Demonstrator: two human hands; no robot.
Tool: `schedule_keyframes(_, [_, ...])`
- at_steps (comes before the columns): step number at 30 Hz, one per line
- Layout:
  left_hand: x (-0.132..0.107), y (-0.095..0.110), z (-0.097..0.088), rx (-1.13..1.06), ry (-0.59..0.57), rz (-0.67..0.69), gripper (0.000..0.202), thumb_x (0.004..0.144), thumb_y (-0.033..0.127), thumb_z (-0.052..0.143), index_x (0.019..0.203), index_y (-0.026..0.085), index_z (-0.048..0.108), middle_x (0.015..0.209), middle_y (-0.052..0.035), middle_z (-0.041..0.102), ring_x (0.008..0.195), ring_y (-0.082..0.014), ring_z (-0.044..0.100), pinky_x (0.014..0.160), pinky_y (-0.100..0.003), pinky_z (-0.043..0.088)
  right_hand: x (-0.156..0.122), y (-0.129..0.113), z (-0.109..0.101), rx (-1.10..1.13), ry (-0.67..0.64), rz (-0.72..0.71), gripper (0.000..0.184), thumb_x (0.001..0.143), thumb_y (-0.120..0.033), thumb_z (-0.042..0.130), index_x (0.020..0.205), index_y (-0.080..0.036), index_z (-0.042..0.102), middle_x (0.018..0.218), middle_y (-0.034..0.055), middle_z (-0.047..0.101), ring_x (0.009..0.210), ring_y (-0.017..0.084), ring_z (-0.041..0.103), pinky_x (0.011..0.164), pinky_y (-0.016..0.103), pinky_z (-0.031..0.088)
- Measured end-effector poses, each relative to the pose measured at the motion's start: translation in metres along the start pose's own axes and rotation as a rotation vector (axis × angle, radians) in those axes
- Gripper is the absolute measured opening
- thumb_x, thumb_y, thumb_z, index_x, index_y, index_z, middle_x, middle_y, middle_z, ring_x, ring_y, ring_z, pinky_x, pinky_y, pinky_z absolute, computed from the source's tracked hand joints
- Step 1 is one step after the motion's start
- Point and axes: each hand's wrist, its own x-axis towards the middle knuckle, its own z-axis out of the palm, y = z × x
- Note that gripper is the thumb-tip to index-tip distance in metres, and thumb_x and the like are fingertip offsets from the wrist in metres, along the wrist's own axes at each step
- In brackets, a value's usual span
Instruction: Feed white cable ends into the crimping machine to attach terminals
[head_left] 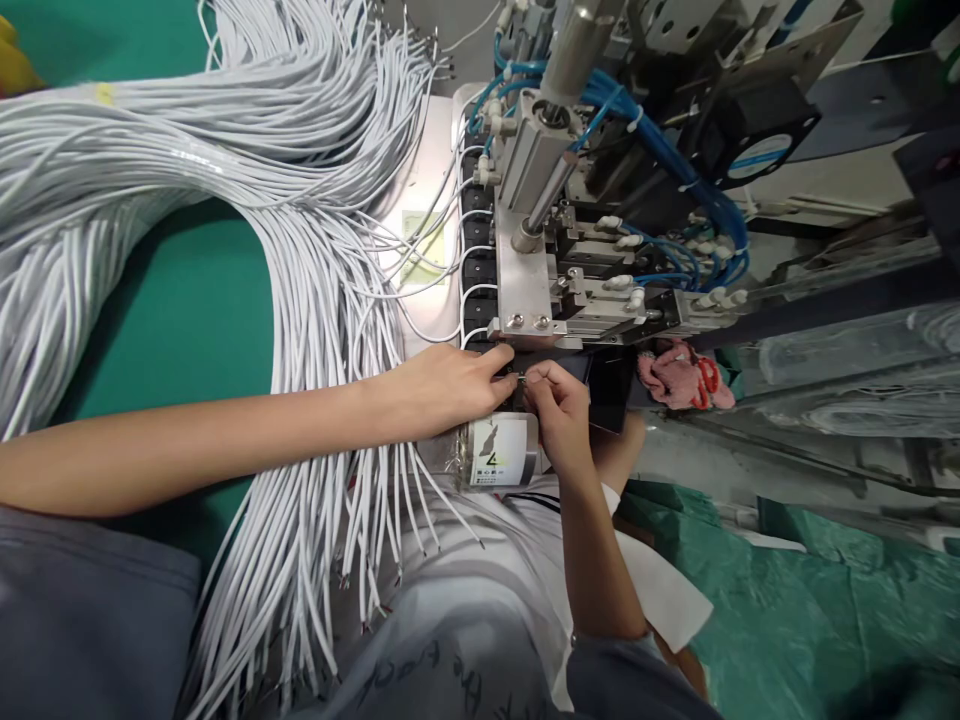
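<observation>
My left hand reaches across the loose white cables to the front end of the machine, thumb and fingertips closed low over a dark block. Close beside it on the right, my right hand pinches with thumb and forefinger. A thin pale wire end shows between the fingertips of both hands; most of it is hidden. Just above the hands, white cables curve into a row of black holders along the machine's metal head. Under my hands sits a box with a white label.
A large bundle of white cables covers much of the green table. Blue air hoses and cylinders rise above the work spot. A yellow-green note lies left of the holders. A pink cloth and green sheeting are at right.
</observation>
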Motion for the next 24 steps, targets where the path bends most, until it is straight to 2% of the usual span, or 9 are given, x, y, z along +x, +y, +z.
schedule_keyframes(6, [-0.0010,0.0000,0.0033,0.002,0.036,-0.017,0.034,0.088,0.012,0.040,0.119,0.011,0.054,0.103,-0.0132,0.055,0.062,-0.0110,0.059,0.049,-0.023,0.039,0.0019,0.0008,0.0018,0.000,0.003,0.002,0.025,0.087,-0.038,0.051,0.070,-0.019,0.048,0.054,-0.0066,0.037,0.050,0.009,0.032,0.049,0.024,0.026])
schedule_keyframes(18, [-0.0009,0.0001,0.0035,-0.006,0.022,-0.024,0.036,0.086,0.011,0.043,0.121,0.013,0.053,0.103,-0.0122,0.055,0.061,-0.0121,0.060,0.048,-0.024,0.037,-0.0005,-0.0050,0.0050,0.024,0.060,0.064,0.026,0.083,-0.038,0.054,0.067,-0.019,0.049,0.054,-0.0056,0.041,0.049,0.008,0.034,0.047,0.022,0.028])
schedule_keyframes(21, [-0.0004,-0.0001,0.0025,-0.014,0.002,-0.013,0.036,0.086,0.011,0.043,0.121,0.011,0.053,0.106,-0.0138,0.055,0.062,-0.0134,0.060,0.048,-0.025,0.038,0.0000,-0.0022,0.0040,0.038,0.032,0.062,0.028,0.085,-0.040,0.052,0.067,-0.019,0.048,0.055,-0.0051,0.042,0.050,0.009,0.036,0.048,0.022,0.030])
schedule_keyframes(24, [-0.0001,-0.0004,0.0008,-0.020,0.010,-0.011,0.036,0.086,0.011,0.042,0.120,0.011,0.053,0.107,-0.0145,0.054,0.063,-0.0141,0.060,0.047,-0.026,0.038,0.0025,0.0044,0.0032,0.038,-0.013,0.036,0.031,0.086,-0.045,0.050,0.067,-0.020,0.045,0.056,-0.0055,0.037,0.051,0.009,0.033,0.049,0.023,0.029])
